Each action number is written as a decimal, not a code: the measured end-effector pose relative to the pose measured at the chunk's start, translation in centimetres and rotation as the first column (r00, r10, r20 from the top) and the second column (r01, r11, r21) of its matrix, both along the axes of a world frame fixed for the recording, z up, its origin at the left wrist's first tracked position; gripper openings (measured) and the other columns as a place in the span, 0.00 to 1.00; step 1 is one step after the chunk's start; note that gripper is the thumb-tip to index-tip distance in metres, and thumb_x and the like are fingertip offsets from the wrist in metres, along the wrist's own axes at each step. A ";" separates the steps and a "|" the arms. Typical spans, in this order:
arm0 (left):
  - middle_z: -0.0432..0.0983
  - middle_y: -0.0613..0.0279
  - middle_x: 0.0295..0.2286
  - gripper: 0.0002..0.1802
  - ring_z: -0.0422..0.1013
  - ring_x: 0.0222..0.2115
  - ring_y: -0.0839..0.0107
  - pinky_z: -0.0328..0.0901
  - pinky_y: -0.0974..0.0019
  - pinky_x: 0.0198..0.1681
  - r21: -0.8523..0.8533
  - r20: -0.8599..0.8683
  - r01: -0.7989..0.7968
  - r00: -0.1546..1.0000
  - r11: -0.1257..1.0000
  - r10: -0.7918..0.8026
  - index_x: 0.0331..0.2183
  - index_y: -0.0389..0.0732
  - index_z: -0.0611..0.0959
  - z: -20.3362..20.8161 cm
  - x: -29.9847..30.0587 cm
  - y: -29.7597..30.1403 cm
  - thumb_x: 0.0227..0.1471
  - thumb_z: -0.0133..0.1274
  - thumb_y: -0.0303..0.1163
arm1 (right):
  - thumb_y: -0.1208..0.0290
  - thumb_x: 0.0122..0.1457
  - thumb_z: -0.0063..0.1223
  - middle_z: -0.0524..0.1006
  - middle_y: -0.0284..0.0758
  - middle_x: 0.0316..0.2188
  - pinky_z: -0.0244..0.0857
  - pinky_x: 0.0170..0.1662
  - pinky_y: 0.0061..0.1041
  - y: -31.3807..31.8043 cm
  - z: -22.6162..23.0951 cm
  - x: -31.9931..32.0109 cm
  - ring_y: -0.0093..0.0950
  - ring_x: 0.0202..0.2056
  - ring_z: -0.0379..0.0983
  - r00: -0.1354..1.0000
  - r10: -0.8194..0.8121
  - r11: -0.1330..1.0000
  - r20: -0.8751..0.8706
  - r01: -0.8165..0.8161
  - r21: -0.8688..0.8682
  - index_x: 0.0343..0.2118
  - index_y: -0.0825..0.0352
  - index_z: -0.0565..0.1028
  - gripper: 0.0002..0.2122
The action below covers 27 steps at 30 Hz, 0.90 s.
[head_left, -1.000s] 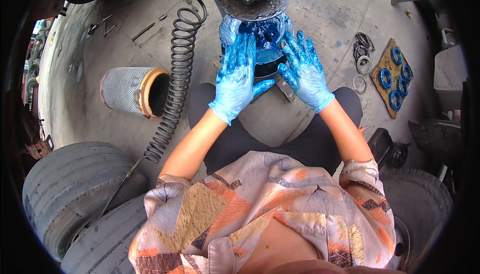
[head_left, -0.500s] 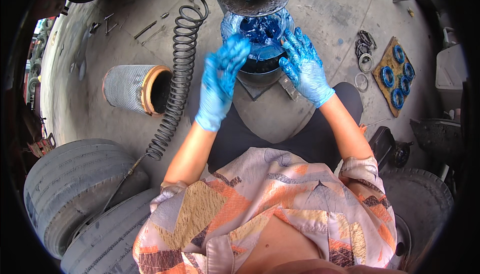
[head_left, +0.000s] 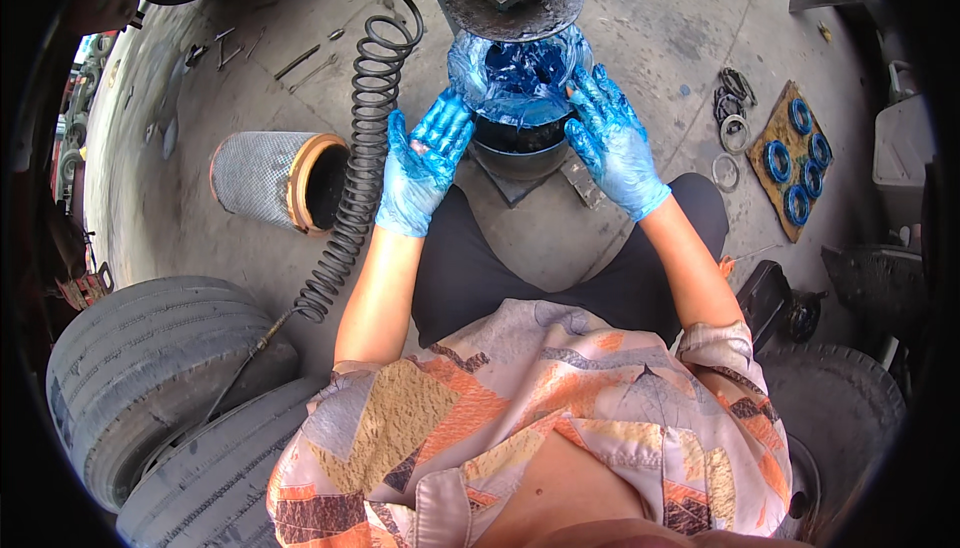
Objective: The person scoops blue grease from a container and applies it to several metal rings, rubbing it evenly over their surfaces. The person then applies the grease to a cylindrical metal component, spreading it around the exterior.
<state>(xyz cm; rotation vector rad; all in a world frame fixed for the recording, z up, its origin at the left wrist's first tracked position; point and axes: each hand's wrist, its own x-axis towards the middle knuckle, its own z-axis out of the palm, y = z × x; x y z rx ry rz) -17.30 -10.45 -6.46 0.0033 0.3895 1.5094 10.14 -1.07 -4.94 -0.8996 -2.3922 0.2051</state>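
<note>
In front of me stands a dark round container (head_left: 518, 160) with blue grease (head_left: 520, 73) heaped in a plastic-lined top. My left hand (head_left: 424, 160), in a blue glove smeared with grease, is palm up just left of it, fingers spread and holding nothing. On the container's right side my right hand (head_left: 612, 140), gloved the same way, has its fingers stretched out beside the grease; whether the fingertips touch the liner I cannot tell. A round metal plate (head_left: 512, 10) under a square block hangs over the far side of the grease.
A black coiled hose (head_left: 365, 148) runs down the left, past a cylindrical mesh filter (head_left: 262, 183). Large tires (head_left: 150, 368) lie at the lower left. To the right, several blue-greased rings (head_left: 777, 159) lie on a brown board (head_left: 775, 193), beside loose metal rings (head_left: 733, 133).
My left hand has moved left and down, away from the grease, and turned its palm up with the fingers spread. The right hand has barely moved.
</note>
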 end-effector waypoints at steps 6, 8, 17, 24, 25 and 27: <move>0.54 0.57 0.63 0.43 0.55 0.63 0.63 0.55 0.58 0.63 0.236 -0.421 -0.156 0.873 0.959 0.246 0.64 0.41 0.59 3.8 0.9 1.0 0.60 0.30 0.64 | 0.65 0.59 0.53 0.65 0.42 0.60 0.52 0.64 0.41 0.1 -0.2 -0.1 0.45 0.63 0.56 1.000 -0.011 1.000 -0.023 0.010 -0.013 0.56 0.64 0.69 0.22; 0.57 0.57 0.62 0.47 0.57 0.62 0.62 0.58 0.58 0.59 0.289 -0.535 -0.063 0.817 0.955 0.216 0.64 0.42 0.58 4.5 1.9 2.9 0.57 0.31 0.69 | 0.65 0.59 0.53 0.65 0.42 0.60 0.53 0.63 0.41 0.1 -0.2 -0.1 0.45 0.63 0.57 0.999 -0.011 1.000 -0.045 0.010 -0.026 0.56 0.64 0.69 0.22; 0.65 0.58 0.58 0.44 0.65 0.56 0.65 0.71 0.63 0.47 0.211 -0.916 0.070 0.363 0.975 0.173 0.62 0.41 0.62 2.5 2.0 2.3 0.60 0.26 0.66 | 0.64 0.59 0.54 0.67 0.41 0.59 0.56 0.62 0.40 0.3 -0.4 0.0 0.46 0.62 0.59 0.999 -0.020 1.000 -0.043 0.020 -0.009 0.55 0.64 0.70 0.22; 0.60 0.59 0.61 0.37 0.61 0.60 0.65 0.65 0.61 0.53 0.189 -0.963 0.088 0.209 0.978 0.168 0.63 0.42 0.61 1.5 0.1 -0.5 0.64 0.31 0.59 | 0.64 0.59 0.54 0.67 0.41 0.59 0.56 0.62 0.40 0.1 -0.5 -0.2 0.45 0.61 0.59 0.997 -0.024 1.000 -0.069 0.023 -0.017 0.56 0.62 0.70 0.22; 0.59 0.58 0.61 0.36 0.61 0.60 0.65 0.64 0.62 0.54 0.189 -0.973 0.110 0.153 0.976 0.171 0.63 0.42 0.61 1.5 0.1 -0.7 0.64 0.33 0.57 | 0.64 0.59 0.54 0.68 0.41 0.59 0.56 0.62 0.40 0.1 -0.5 -0.1 0.45 0.61 0.60 0.998 -0.023 1.000 -0.053 0.022 -0.009 0.56 0.62 0.70 0.22; 0.66 0.56 0.57 0.24 0.66 0.55 0.65 0.63 0.65 0.53 0.229 -0.971 0.049 -0.057 0.972 0.232 0.58 0.38 0.67 1.6 -0.1 -0.5 0.62 0.44 0.33 | 0.64 0.58 0.55 0.68 0.41 0.58 0.57 0.62 0.40 0.2 -0.3 -0.1 0.45 0.61 0.60 0.999 -0.023 1.000 -0.023 0.023 0.009 0.56 0.63 0.70 0.22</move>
